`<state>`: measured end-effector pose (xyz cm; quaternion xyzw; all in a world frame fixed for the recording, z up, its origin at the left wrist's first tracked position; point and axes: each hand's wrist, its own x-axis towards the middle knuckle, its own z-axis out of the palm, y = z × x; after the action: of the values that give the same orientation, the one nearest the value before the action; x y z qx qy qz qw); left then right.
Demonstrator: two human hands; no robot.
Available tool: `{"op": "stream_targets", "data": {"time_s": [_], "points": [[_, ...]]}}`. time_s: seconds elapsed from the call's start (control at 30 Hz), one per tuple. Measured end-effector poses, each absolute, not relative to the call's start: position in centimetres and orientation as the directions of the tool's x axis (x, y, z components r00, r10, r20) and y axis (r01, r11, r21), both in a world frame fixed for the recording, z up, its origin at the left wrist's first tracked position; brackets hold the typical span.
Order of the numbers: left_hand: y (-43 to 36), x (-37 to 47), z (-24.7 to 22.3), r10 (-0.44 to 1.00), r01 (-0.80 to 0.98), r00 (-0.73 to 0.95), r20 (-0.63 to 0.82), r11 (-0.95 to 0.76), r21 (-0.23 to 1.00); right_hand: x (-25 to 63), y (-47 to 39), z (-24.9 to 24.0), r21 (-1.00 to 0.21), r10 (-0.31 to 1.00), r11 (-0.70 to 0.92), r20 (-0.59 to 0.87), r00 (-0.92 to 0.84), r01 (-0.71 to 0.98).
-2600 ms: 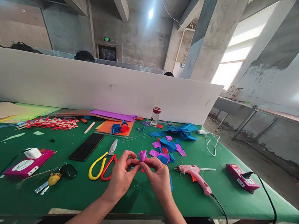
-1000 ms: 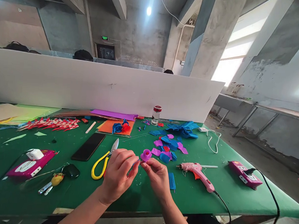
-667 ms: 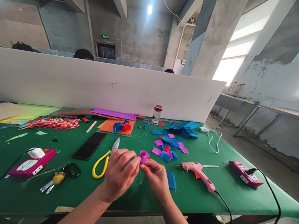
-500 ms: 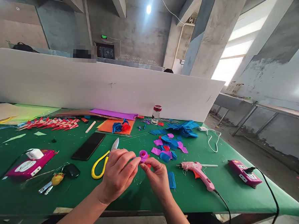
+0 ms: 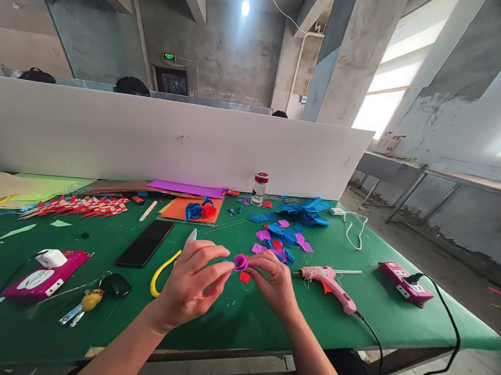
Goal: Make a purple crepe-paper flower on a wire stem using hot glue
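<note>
Between my two hands is a small purple paper flower (image 5: 240,263) with a red centre, its curled rim facing me. My left hand (image 5: 197,277) pinches its left edge with thumb and fingertips. From the opposite side my right hand (image 5: 276,279) grips the edge with its thumb and fingers. Just below the flower, a red paper piece (image 5: 244,277) lies on the green table. Behind my left hand are yellow-handled scissors (image 5: 161,273), partly covered. Loose purple and blue petals (image 5: 279,242) are scattered beyond my right hand.
A pink glue gun (image 5: 329,285) lies at right, its cord running to a power strip (image 5: 405,283). Left are a phone (image 5: 145,243), keys (image 5: 91,300) and another power strip (image 5: 44,277). Farther back stand a glass jar (image 5: 259,191), finished paper flowers (image 5: 201,209) and a white partition (image 5: 173,138).
My right hand has shifted slightly right and opened its grip a little wider at the flower's edge. More of the red piece below shows now. The whole view has drifted slightly.
</note>
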<state>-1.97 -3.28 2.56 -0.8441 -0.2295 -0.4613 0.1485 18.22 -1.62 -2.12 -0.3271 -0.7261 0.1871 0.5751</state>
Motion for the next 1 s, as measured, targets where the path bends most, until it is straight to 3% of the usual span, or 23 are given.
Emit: {"op": "stream_targets", "data": {"time_s": [0.13, 0.4, 0.63, 0.77, 0.9, 1.0], "points": [[-3.7, -2.1, 3.1, 0.298, 0.489, 0.403, 0.866, -0.869, 0.072, 18.0, -1.8, -2.2, -0.658, 0.671, 0.742, 0.729, -0.136, 0.131], [-4.0, -1.4, 2.4, 0.278, 0.483, 0.417, 0.865, -0.874, 0.048, 17.3, -2.4, -2.3, -0.676, 0.667, 0.737, 0.724, -0.177, 0.012], [-4.0, -1.6, 2.8, 0.222, 0.483, 0.441, 0.869, -0.876, -0.021, 17.2, -2.6, -2.2, -0.710, 0.692, 0.704, 0.682, -0.236, 0.009], [-4.0, -1.7, 2.8, 0.257, 0.478, 0.409, 0.875, -0.877, 0.034, 17.2, -2.7, -2.2, -0.736, 0.709, 0.677, 0.656, -0.259, -0.012], [-4.2, -1.8, 2.9, 0.280, 0.490, 0.333, 0.901, -0.867, 0.088, 17.2, -2.6, -2.1, -0.690, 0.684, 0.723, 0.707, -0.178, 0.039], [-4.5, -1.9, 3.0, 0.234, 0.501, 0.322, 0.918, -0.864, 0.044, 17.3, -2.6, -2.0, -0.621, 0.635, 0.771, 0.767, -0.090, 0.143]]}}
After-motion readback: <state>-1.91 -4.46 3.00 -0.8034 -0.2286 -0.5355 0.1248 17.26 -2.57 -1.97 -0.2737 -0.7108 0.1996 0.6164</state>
